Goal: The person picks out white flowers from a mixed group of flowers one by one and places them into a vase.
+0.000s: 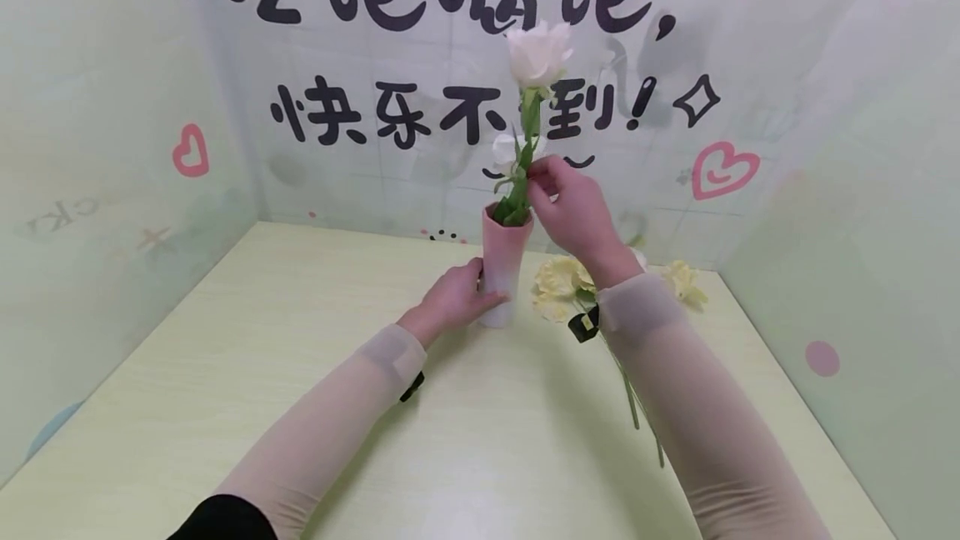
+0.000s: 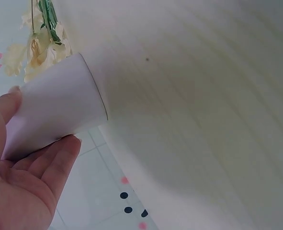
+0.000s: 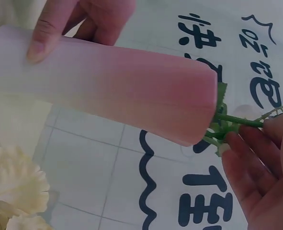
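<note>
A tall vase (image 1: 507, 261), pink at the mouth and fading to white below, stands upright at the back of the table. My left hand (image 1: 452, 300) grips its lower part, with thumb and fingers on opposite sides. Above the mouth, my right hand (image 1: 573, 211) pinches a green flower stem (image 3: 239, 120) between thumb and fingers. A pale pink-white rose (image 1: 538, 57) rises high over the vase, its leafy stem running down into the mouth. Lower down, a smaller white flower (image 1: 508, 152) sits beside that stem. The stem ends are hidden inside the vase.
Right of the vase, pale yellow flowers (image 1: 558, 283) lie on the table (image 1: 465, 440), their long stems pointing toward the front under my right forearm. Another yellow bloom (image 1: 684, 283) lies farther right. Printed wall sheets (image 1: 360, 198) enclose the back and both sides.
</note>
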### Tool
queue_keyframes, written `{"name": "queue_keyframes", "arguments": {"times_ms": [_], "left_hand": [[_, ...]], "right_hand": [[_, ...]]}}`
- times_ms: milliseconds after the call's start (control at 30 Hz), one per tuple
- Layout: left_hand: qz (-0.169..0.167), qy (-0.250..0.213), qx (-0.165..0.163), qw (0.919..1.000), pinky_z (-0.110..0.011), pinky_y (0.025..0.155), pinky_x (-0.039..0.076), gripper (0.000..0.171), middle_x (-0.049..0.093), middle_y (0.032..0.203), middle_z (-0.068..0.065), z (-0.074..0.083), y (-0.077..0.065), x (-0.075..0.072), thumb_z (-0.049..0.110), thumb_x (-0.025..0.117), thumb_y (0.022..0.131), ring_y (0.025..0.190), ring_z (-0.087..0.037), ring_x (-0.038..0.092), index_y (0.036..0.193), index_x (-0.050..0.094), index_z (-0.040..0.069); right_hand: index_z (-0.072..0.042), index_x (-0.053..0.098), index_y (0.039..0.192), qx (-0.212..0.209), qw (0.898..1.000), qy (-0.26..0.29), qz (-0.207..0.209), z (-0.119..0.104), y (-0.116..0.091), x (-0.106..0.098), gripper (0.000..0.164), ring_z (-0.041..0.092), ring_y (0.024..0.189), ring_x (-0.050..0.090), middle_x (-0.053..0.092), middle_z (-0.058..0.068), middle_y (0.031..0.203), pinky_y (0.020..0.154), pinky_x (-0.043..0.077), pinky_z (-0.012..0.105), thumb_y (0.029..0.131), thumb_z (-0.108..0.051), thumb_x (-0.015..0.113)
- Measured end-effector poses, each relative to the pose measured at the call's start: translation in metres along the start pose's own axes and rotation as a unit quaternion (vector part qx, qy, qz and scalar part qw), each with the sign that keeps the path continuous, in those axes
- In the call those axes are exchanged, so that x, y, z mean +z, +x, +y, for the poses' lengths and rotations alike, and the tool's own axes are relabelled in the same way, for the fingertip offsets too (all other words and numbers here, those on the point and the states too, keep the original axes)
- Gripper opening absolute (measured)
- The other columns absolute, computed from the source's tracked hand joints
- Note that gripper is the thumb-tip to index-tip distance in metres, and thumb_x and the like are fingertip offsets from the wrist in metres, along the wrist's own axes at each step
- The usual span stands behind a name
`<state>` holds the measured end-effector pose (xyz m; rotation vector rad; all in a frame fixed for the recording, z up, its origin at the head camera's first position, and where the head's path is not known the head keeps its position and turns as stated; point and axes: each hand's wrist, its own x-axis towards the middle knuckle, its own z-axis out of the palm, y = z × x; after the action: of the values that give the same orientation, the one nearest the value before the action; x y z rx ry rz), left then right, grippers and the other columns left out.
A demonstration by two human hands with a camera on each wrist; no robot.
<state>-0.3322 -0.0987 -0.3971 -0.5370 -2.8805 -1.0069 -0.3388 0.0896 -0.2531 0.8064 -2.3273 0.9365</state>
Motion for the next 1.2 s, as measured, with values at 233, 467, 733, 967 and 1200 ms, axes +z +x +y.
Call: {"name": "queue_keyframes", "arguments": {"times_ms": [233,467,733,967,1200], "left_hand": [[0.002,-0.001,0.000,1.0000,-0.040,0.091,0.052,0.065,0.061,0.125,-0.013,0.000,0.000,0.000,0.043,0.068,0.094,0.106,-0.019,0.059,0.136,0.045,0.000],[0.009,0.009,0.014,0.9998,-0.040,0.089,0.053,0.064,0.061,0.123,-0.014,-0.003,0.002,0.002,0.044,0.067,0.095,0.105,-0.020,0.059,0.135,0.046,-0.001],[0.003,0.013,0.011,0.9998,-0.040,0.091,0.052,0.067,0.060,0.127,-0.015,-0.002,0.002,0.002,0.044,0.067,0.095,0.109,-0.022,0.058,0.138,0.044,-0.002],[0.000,0.015,0.008,0.9999,-0.039,0.092,0.051,0.067,0.059,0.128,-0.015,0.000,0.000,0.001,0.043,0.067,0.095,0.110,-0.022,0.058,0.139,0.044,-0.002],[-0.002,0.023,0.004,0.9997,-0.039,0.093,0.051,0.067,0.058,0.129,-0.015,0.000,0.001,0.002,0.042,0.068,0.095,0.110,-0.022,0.058,0.139,0.043,-0.002]], "right_hand": [[-0.013,0.065,0.104,0.041,0.997,-0.022,-0.064,0.006,-0.010,0.011,0.011,0.010,0.076,0.058,0.068,-0.006,0.087,0.067,0.049,0.034,0.098,-0.020,0.060],[-0.012,0.067,0.105,0.032,0.996,-0.020,-0.085,0.009,-0.013,0.009,0.012,0.009,0.082,0.057,0.066,-0.005,0.091,0.075,0.049,0.035,0.095,-0.019,0.065],[-0.008,0.067,0.109,0.010,0.998,-0.012,-0.067,0.013,-0.024,0.001,0.016,0.011,0.083,0.056,0.066,-0.002,0.096,0.074,0.051,0.036,0.094,-0.016,0.065],[-0.009,0.067,0.108,0.026,0.999,-0.005,-0.036,0.024,-0.044,-0.012,0.014,0.012,0.084,0.056,0.065,-0.001,0.096,0.078,0.051,0.041,0.095,-0.013,0.062],[-0.006,0.068,0.107,0.036,0.999,-0.003,-0.030,0.044,-0.068,-0.020,0.014,0.012,0.083,0.056,0.064,0.001,0.095,0.074,0.051,0.038,0.095,-0.012,0.063]]}}
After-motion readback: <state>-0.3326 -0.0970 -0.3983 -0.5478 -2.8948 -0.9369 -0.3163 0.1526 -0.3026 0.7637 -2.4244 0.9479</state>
